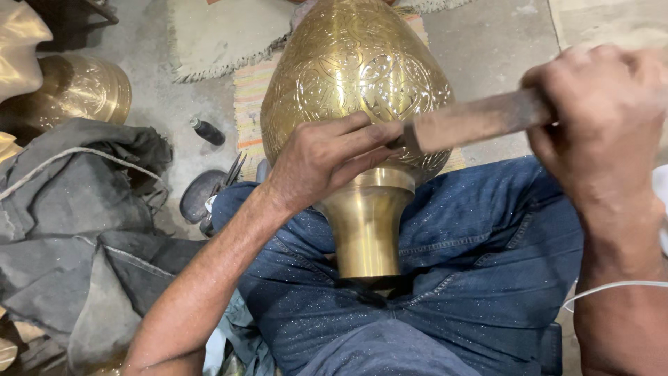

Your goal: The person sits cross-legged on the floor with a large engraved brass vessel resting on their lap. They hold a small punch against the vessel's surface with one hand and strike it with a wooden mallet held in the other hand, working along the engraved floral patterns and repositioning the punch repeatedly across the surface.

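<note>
Left of the engraved brass vase [355,76] lie a dark grey cloth [76,209] and a second brass vessel [83,87]. The vase rests neck-down on the person's blue jeans [473,278]. The left hand [320,157] presses closed fingers against its belly; the right hand [598,118] grips a wooden-handled tool [473,122] touching the vase.

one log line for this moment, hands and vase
left hand: fingers on engraved brass vase | right hand: grips wooden-handled tool against vase | vase: across lap
</note>
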